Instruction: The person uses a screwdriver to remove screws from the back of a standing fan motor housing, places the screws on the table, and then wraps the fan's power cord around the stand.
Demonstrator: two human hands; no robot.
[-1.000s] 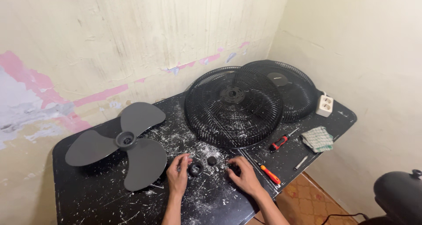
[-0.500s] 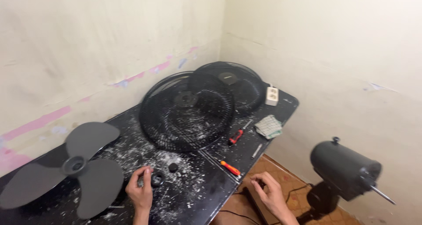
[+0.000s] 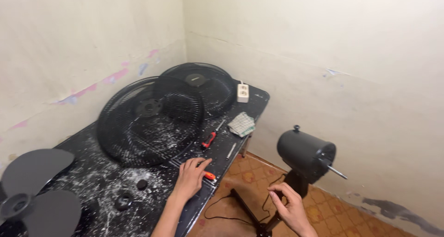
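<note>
**Hands between worktable and fan motor**

On the black, white-flecked table (image 3: 115, 190) two round fan grilles (image 3: 150, 119) lie overlapped, grey fan blades (image 3: 39, 195) at the near end. Off the table's edge stands a black fan motor (image 3: 305, 151) on its stand. Left hand (image 3: 190, 177) rests flat, fingers spread, touching an orange-handled screwdriver (image 3: 209, 175). Right hand (image 3: 289, 209) hovers near the motor, fingers loosely curled, holding nothing visible.

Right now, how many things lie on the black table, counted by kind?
Fan grilles: 2
Fan blade: 1
Screwdrivers: 2
Round caps: 2
Socket strip: 1
Cloth: 1
Metal rod: 1
Total: 10
</note>
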